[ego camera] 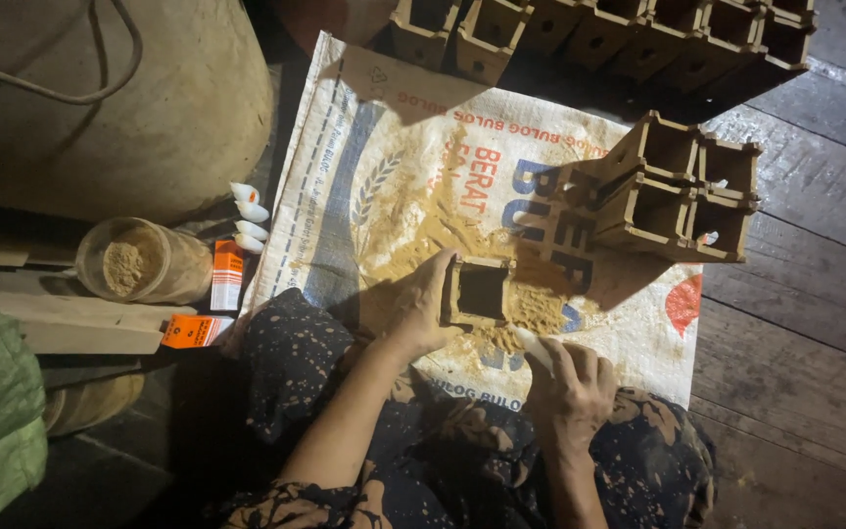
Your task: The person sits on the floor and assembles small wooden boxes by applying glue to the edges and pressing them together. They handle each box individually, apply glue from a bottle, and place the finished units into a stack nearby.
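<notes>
Right hand [570, 387] is clenched around a small white tube [533, 346]; an open wooden box [479, 292] is grasped by the left hand [421, 304] on the sawdust-strewn sack [364, 186]

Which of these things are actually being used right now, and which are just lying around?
In use:
left hand steadying the small wooden box
right hand holding a white tube
sawdust around the box
woven sack underneath

Lying about:
jar of powder
orange cartons
spare white tubes
finished boxes
</notes>
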